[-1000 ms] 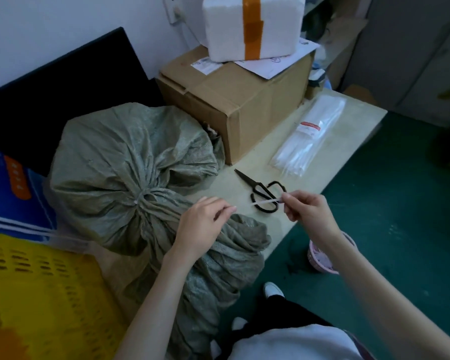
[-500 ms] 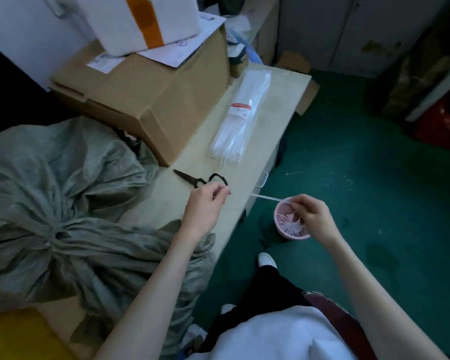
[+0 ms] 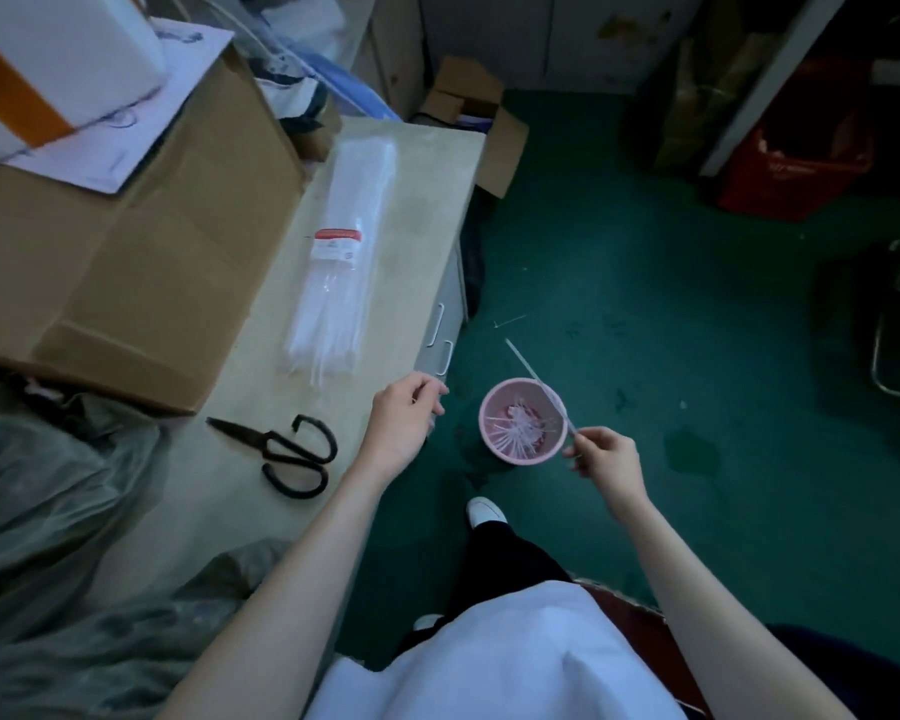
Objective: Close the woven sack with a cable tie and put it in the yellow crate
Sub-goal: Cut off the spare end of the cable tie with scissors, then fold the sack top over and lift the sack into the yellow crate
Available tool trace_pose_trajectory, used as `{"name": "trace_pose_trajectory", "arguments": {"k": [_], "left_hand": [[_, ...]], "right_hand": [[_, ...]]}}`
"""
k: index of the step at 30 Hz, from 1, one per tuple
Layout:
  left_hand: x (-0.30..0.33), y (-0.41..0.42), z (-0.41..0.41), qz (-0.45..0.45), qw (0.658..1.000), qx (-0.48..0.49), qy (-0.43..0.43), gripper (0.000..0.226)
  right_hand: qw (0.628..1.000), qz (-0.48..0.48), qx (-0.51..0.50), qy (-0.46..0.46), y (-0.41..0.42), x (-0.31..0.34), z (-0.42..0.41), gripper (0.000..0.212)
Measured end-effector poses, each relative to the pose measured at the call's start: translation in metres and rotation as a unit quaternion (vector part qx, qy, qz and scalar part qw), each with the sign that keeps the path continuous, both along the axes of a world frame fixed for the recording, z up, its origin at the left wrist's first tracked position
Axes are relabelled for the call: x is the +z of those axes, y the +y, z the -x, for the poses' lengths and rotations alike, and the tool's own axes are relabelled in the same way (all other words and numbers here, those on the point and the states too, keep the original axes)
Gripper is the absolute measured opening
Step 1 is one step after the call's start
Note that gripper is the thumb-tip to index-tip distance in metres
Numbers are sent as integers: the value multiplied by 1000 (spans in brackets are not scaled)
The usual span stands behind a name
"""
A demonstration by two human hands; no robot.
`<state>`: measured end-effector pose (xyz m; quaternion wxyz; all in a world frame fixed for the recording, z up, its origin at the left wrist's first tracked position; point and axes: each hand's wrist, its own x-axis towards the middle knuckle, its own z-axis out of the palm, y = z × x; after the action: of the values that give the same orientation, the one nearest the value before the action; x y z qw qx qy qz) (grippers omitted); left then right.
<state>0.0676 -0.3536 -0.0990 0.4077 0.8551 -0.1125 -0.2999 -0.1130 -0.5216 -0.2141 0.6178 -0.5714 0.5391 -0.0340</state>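
Left hand (image 3: 404,426) loosely curled and empty, right hand (image 3: 601,452) pinching a thin strip (image 3: 539,389).

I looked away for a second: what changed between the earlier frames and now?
The right hand carried the cut-off tie strip off the table to above the pink bin; its fingers still pinch it. The left hand left the sack, empty, near the table edge. Scissors stayed put.

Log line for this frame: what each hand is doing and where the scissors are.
left hand: open, at table edge | right hand: pinches cut tie strip above pink bin | scissors: on table
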Motion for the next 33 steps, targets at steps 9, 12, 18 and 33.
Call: {"name": "trace_pose_trajectory", "arguments": {"k": [9, 12, 18, 33], "left_hand": [[-12, -28, -17, -15, 1000, -5, 12, 22], [-13, -27, -24, -8, 1000, 9, 12, 20], [-17, -20, -37, -19, 999, 24, 27, 20], [-1, 4, -32, 25, 998, 46, 25, 21]], "right_hand": [[990, -69, -51, 111, -26, -42, -44, 13], [988, -75, -42, 131, -31, -56, -59, 9], [982, -90, 25, 166, -31, -80, -74, 24], [1000, -30, 10, 3, -18, 24, -100, 18]]}}
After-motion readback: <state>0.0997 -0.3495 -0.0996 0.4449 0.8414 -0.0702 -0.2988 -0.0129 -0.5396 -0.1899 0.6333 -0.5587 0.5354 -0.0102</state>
